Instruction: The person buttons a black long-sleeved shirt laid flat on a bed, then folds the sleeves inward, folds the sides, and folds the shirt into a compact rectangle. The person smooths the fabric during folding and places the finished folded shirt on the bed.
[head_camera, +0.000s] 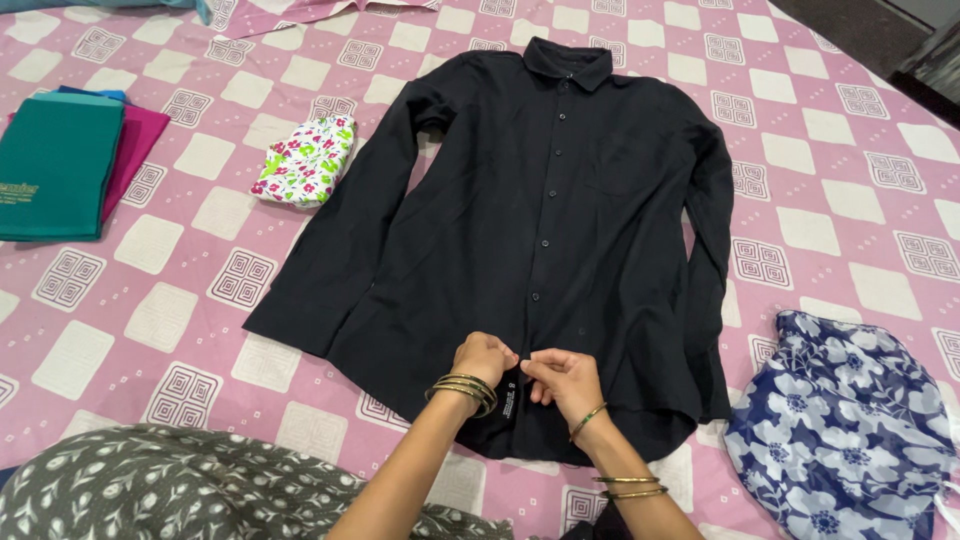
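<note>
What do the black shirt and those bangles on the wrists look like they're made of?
The black shirt looks like soft woven cloth, perhaps cotton: matte, no sheen, with light creases in the sleeves. The bangles look like metal, gold-coloured and polished: thin, stiff rings that catch the light. Whether they are real gold or plated cannot be told.

teal and magenta folded cloths (60, 160) | floral pouch (306, 160) | blue floral fabric (845, 430) | pink checked bedsheet (180, 250)
</note>
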